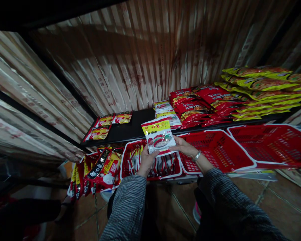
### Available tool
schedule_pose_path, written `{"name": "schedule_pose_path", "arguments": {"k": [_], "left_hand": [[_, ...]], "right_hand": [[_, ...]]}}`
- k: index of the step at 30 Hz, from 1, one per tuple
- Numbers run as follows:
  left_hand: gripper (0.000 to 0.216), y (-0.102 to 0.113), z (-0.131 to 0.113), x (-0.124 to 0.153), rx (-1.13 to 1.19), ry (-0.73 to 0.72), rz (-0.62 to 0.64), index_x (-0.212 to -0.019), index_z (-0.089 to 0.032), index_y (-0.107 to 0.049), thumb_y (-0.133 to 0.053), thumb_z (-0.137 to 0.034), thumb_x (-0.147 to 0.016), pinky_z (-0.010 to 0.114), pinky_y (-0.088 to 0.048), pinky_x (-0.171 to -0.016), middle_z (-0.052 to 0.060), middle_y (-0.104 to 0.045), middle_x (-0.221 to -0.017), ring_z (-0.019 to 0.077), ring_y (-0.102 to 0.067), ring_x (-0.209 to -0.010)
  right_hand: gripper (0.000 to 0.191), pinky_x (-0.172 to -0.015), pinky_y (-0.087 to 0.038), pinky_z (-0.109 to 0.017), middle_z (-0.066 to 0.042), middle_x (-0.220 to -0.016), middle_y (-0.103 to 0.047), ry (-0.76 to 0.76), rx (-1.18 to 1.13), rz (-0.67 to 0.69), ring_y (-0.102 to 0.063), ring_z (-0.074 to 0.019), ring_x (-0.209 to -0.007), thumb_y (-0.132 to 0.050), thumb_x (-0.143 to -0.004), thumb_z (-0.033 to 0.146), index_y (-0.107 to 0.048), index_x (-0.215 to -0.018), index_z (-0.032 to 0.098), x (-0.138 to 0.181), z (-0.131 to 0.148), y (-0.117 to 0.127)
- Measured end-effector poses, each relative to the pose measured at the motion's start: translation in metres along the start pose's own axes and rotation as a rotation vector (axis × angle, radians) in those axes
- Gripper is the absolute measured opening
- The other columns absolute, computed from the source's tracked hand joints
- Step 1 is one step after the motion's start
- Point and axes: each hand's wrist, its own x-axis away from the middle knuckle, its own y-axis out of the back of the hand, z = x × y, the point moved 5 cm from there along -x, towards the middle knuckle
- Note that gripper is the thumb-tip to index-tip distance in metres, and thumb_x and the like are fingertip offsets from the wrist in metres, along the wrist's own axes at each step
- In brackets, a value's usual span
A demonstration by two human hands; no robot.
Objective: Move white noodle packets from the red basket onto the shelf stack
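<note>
The left hand [145, 163] and right hand [187, 147] pinched a noodle packet [160, 135] between them by its lower corners, above a packet-filled red basket [125, 160] and nearer than the black shelf [125, 132].

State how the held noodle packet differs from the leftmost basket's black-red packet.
The noodle packet is mostly yellow and white; the black-red packet, red, black and yellow. Left hand and right hand hold the noodle packet; the black-red packet lies among others. Both show Chinese lettering.
</note>
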Motion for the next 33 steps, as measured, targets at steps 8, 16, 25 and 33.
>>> {"name": "schedule_pose_path", "arguments": {"k": [8,16,25,33], "left_hand": [[0.065,0.0050,0.0036,-0.0025,-0.009,0.001,-0.041,-0.109,-0.017,-0.063,-0.085,-0.022,-0.048,0.036,-0.049,-0.088,0.003,-0.072,-0.093,0.0198,-0.066,-0.087],[0.059,0.0009,0.0016,-0.0033,0.019,0.001,-0.026,-0.099,-0.014,-0.065,-0.086,-0.021,-0.044,0.034,-0.051,-0.083,0.004,-0.073,-0.089,0.0186,-0.066,-0.079],[0.060,0.0010,-0.0009,-0.0010,-0.007,0.014,-0.025,-0.100,-0.015,-0.067,-0.087,-0.025,-0.044,0.034,-0.051,-0.082,0.004,-0.073,-0.088,0.0199,-0.068,-0.081],[0.050,0.0041,-0.0006,-0.0042,0.078,0.009,-0.041,-0.089,-0.014,-0.070,-0.087,-0.032,-0.045,0.037,-0.051,-0.082,0.005,-0.073,-0.081,0.0216,-0.068,-0.079]], "right_hand": [[0.064,-0.098,-0.044,-0.039,-0.004,-0.112,-0.070,0.029,0.000,0.030,-0.064,-0.0219,-0.102,-0.082,-0.057,0.020,-0.061,-0.117,0.022,-0.0006,-0.0008,0.0009],[0.057,-0.098,-0.044,-0.042,-0.004,-0.109,-0.071,0.014,0.050,0.037,-0.063,-0.0238,-0.106,-0.081,-0.061,0.024,-0.063,-0.115,0.022,0.0012,0.0012,0.0036],[0.051,-0.094,-0.046,-0.041,-0.003,-0.104,-0.072,0.019,0.036,0.033,-0.066,-0.0222,-0.097,-0.080,-0.063,0.025,-0.065,-0.111,0.021,0.0011,0.0000,0.0058],[0.044,-0.093,-0.047,-0.040,-0.003,-0.098,-0.074,-0.013,0.002,0.046,-0.068,-0.0196,-0.091,-0.079,-0.065,0.028,-0.067,-0.107,0.021,0.0042,0.0005,0.0015]]}}
